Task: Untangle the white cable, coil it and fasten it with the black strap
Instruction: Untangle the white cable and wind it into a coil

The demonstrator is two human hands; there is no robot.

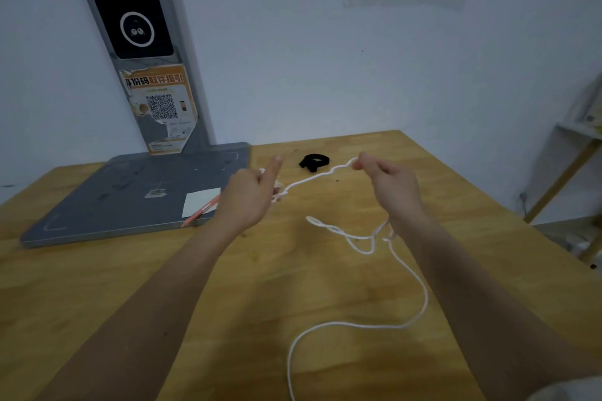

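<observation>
White cable (317,176) stretched between both raised hands: the right hand (389,184) pinched it at curled fingertips, while the left hand (250,194) held several turns, index finger pointing out. Thin, limp slack trailed in loose loops across the table (97,286) toward the near edge. Beyond the hands lay the black strap (314,162), folded. Yellowish wood grain met a grey metal base (123,195) and pale wall (358,58).

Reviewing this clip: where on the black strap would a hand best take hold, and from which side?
Pinch the near rim of the strap, coming from above. It lies curled in a loop on the table, apart from the cable, and both hands hold cable just short of it, so a top-down pinch looks clear.
</observation>
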